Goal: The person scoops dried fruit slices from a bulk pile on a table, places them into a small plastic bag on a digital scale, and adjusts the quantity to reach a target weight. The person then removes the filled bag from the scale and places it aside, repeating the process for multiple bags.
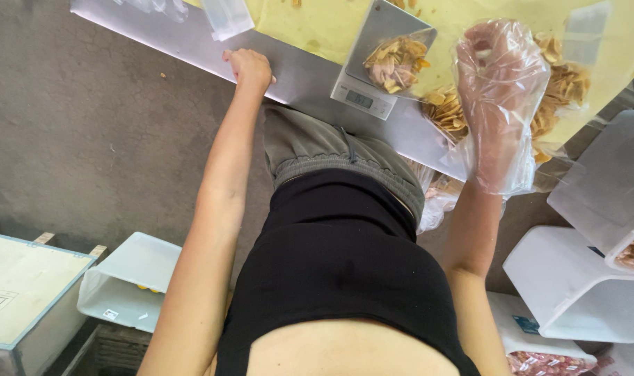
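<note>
Left hand (249, 68): bare, fingers curled over the table (296, 73) edge, apparently for support; nothing is held.
Right hand (499, 90): covered by a loose plastic glove (likely for hygiene), fingers bent above the chips (564, 87); whether any are grasped cannot be told.
Scale (373, 66): set between the two hands, a bag (398, 61) of chips resting on it.
Bins (574, 285): placed beside the right forearm.

A loose heap of thin, pale yellow chips (564, 87) lies on the yellow sheet (317, 24) covering the worktop (299, 73). Just beside it, a clear bag of the same chips (397, 63) rests on the small grey scale (373, 63).
</note>
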Demonstrator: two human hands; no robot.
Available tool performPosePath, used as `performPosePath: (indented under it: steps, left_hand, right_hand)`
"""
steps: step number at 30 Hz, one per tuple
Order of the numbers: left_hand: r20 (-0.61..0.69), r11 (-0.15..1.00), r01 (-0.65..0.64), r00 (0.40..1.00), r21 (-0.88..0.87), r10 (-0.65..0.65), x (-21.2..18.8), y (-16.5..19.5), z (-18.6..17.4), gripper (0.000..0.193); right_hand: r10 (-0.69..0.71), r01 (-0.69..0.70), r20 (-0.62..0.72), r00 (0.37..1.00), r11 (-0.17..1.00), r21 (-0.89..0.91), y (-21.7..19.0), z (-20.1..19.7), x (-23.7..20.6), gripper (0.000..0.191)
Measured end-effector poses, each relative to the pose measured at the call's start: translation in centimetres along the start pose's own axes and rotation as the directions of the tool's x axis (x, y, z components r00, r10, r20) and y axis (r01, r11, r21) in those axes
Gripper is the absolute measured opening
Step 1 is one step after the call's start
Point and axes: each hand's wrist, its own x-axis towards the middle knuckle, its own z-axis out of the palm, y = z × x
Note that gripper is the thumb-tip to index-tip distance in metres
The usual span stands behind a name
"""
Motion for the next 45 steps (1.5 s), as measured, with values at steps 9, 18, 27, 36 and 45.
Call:
performPosePath:
  steps: [9,18,27,36,45]
  left_hand:
    - [-0.085,1.0,-0.019,0.996,0.012,0.02,0.2,-0.1,0.6,0.057]
    - [-0.012,1.0,-0.013,1.0,0.018,0.013,-0.4,-0.1,-0.2,0.057]
    - [-0.14,0.999,-0.048,0.989,-0.025,0.044,0.2,-0.3,0.7,0.063]
    - [-0.173,0.992,-0.089,0.982,-0.087,0.073,0.2,-0.9,1.0,0.07]
    - [-0.229,0.99,-0.08,0.972,-0.119,0.051,-1.0,-1.1,1.5,0.061]
  right_hand:
    - [0.03,-0.03,0.005,1.0,0.998,0.05,-0.2,0.0,-0.2,0.013]
    - [0.032,-0.032,0.002,0.999,0.995,0.094,0.2,-0.2,-0.1,0.013]
    - [-0.06,0.122,0.243,0.968,0.96,-0.252,0.5,6.3,-1.4,0.033]
    - [0.264,-0.233,0.192,0.945,0.958,-0.17,9.1,2.6,-1.4,0.031]
    - [0.531,-0.575,0.236,0.813,0.796,0.187,12.5,4.1,-4.3,0.022]
